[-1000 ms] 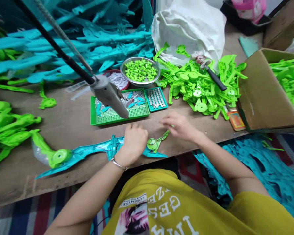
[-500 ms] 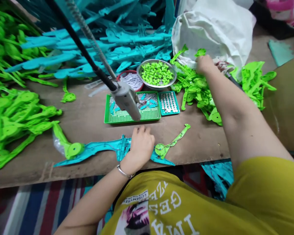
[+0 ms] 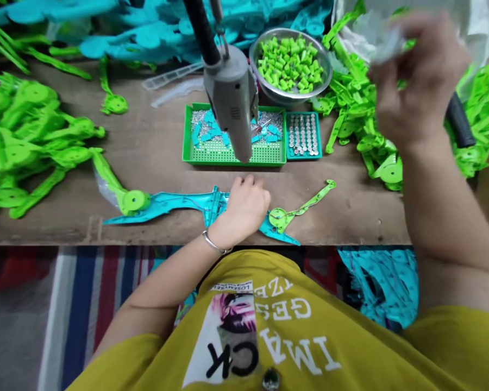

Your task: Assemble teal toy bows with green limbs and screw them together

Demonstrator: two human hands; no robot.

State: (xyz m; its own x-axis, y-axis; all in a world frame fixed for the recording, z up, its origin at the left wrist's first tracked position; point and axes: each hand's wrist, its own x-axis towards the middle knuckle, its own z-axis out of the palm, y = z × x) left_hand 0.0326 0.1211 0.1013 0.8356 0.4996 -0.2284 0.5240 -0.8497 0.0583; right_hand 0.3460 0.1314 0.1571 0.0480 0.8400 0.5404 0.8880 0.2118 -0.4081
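Note:
My left hand [image 3: 244,209] lies curled on a long teal plastic toy part [image 3: 175,203] at the table's near edge, holding it down. A green disc [image 3: 133,201] sits on that part's left end and a thin green lever piece [image 3: 305,206] on its right end. My right hand [image 3: 415,81] is raised at the upper right, blurred, with its fingers pinched on a small pale clear piece [image 3: 385,41] above the heap of green plastic parts [image 3: 370,136]. A hanging grey electric screwdriver [image 3: 232,103] dangles just beyond my left hand.
A green tray of screws and teal bits [image 3: 232,155] and a small teal tray of round silver pieces [image 3: 303,136] sit mid-table. Behind stand a metal bowl of green pegs [image 3: 289,62], teal parts [image 3: 146,32], and green parts [image 3: 24,146] at left. A white bag [image 3: 484,21] is far right.
My right hand left the green lever piece, reached into the green heap by the white bag, and has come up with a small pale piece. My left hand stayed on the teal part.

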